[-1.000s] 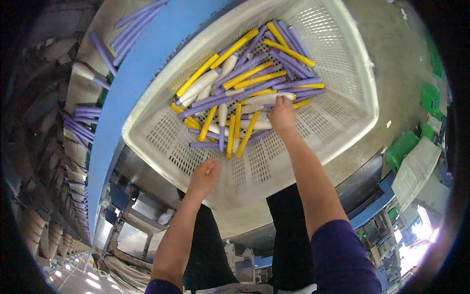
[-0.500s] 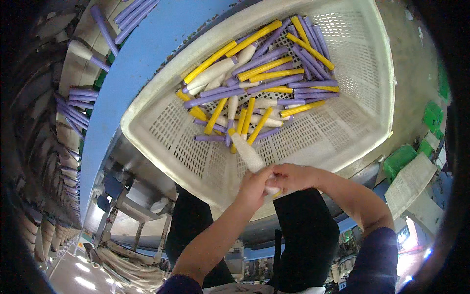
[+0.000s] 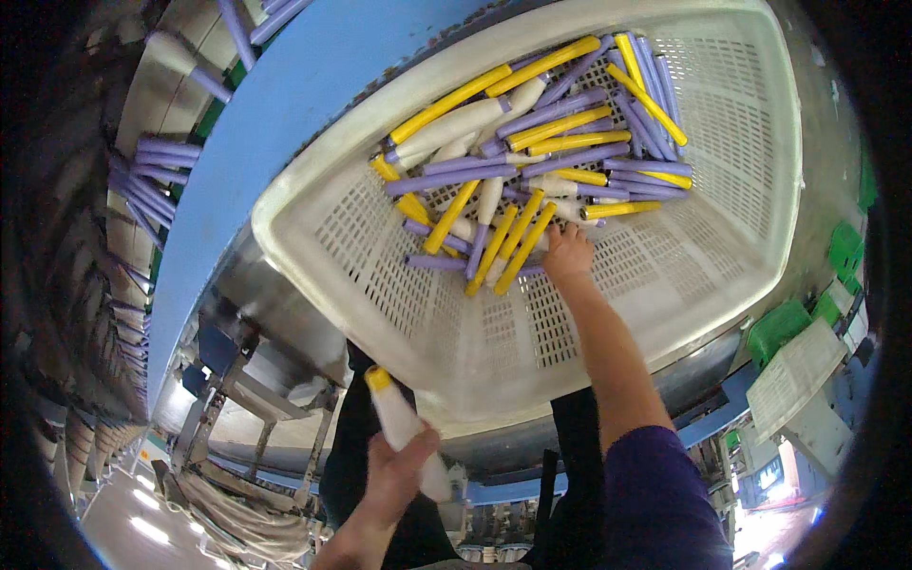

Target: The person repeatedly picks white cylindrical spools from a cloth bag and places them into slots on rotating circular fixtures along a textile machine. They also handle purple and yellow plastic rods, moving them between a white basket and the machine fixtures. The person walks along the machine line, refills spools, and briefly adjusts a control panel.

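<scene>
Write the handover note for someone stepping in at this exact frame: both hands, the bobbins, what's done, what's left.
Left hand: closed on a white-wound bobbin with a yellow tip, held outside the basket, below its near rim.
Right hand: inside the white perforated basket, fingers on the pile of yellow and purple bobbins; grip unclear.
Done: one bobbin out of the basket.
Left: most of the pile, yellow and purple tubes and some white-wound ones, still in the basket's far half.

Yellow and purple bobbins (image 3: 532, 161), white perforated basket (image 3: 399, 237)
</scene>
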A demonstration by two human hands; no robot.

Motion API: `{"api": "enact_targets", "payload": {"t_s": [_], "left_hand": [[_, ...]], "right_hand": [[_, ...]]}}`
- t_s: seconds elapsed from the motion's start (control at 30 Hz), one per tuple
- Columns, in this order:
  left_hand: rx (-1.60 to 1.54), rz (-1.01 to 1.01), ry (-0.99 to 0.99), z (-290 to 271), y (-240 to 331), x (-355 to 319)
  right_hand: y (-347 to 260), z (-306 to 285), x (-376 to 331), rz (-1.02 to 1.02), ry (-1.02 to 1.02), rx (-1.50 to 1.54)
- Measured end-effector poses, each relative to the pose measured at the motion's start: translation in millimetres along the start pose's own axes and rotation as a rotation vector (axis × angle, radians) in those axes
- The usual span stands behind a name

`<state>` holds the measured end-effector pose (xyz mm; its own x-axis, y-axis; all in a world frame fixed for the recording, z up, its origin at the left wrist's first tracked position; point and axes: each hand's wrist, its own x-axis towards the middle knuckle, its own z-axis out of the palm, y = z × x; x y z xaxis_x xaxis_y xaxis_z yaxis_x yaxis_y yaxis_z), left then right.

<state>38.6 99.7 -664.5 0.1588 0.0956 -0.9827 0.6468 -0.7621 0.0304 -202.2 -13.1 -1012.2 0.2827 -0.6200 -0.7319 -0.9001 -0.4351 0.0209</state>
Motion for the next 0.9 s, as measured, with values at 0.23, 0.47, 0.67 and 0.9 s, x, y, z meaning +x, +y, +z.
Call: {"api": "enact_targets", "payload": {"t_s": [0.23,0.47,0.67,0.9], "left_hand": [[-0.316,-0.199,-0.285,40,-43,1],[-0.436,-0.308,-0.402,3,-57,-51],[-0.037,-0.116,-0.804,-139,-38,-121],[-0.869,0.349,-0.693,-238,-79,-148]], "right_hand": [[10,-184,-137,-0.227,-0.955,0.292],[-41,-325,-287,-0.528,-1.053,0.339],[-121,-322,-262,-0.988,0.11,0.996],[-95,-108,-77,-0.099,-0.208,0.571]]}}
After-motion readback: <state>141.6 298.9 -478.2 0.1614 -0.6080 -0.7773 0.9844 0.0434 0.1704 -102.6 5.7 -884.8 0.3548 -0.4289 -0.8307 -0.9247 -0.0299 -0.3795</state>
